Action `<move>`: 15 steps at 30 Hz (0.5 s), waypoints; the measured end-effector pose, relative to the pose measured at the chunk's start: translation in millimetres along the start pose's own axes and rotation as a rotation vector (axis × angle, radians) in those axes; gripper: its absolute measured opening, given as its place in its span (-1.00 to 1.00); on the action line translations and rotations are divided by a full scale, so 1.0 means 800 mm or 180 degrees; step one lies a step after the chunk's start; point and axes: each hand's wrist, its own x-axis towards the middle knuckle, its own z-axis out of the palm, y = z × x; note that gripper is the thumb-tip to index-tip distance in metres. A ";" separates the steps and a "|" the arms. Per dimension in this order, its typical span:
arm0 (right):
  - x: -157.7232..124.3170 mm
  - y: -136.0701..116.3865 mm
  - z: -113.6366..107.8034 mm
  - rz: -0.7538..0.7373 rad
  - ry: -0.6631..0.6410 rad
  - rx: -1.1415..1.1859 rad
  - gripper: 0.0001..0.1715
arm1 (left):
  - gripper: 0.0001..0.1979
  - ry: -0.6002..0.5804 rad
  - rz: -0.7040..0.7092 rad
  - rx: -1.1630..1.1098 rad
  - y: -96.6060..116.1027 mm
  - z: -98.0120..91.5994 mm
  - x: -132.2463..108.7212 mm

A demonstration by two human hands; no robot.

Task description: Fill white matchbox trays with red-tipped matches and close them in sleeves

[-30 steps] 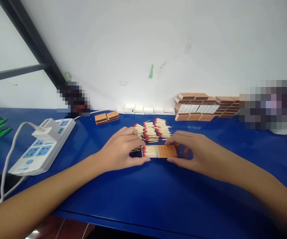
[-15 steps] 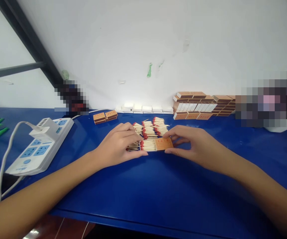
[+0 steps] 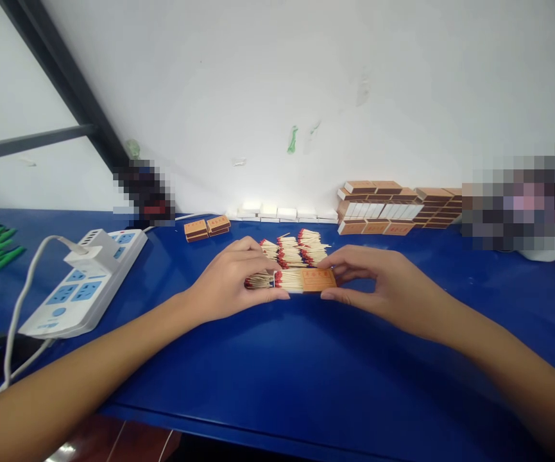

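Matchbox [image 3: 319,280] sleeve now covers more of its tray of matches [image 3: 289,280]; right hand [image 3: 378,282] pinches the sleeve, left hand [image 3: 231,282] braces the tray.

Bright even light, soft shadows under arms, wide-angle edge warp, pixelated patches, slight blur.

The table [image 3: 306,372] is deep blue; the matchbox [image 3: 319,280] sleeve is orange with faint red print; the matches [image 3: 290,280] in its tray are pale wood with red heads; the power strip [image 3: 82,285] is white with light-blue sockets; the wall [image 3: 277,83] is white with a green smear.
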 end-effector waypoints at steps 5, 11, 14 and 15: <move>-0.002 -0.008 0.017 0.0020 0.0077 0.0256 -0.57 | -0.50 0.0214 0.0201 -0.0100 0.000 0.005 -0.001; -0.009 -0.017 0.041 -0.0109 -0.0102 0.0165 -0.60 | -0.40 0.0289 0.0513 -0.0282 0.006 0.007 0.000; -0.013 -0.020 0.045 -0.0279 -0.0149 -0.0061 -0.63 | -0.40 0.0211 0.0548 -0.0374 0.009 0.007 0.000; -0.014 -0.021 0.046 -0.0330 -0.0154 -0.0132 -0.64 | -0.39 0.0193 0.0524 -0.0413 0.010 0.008 -0.001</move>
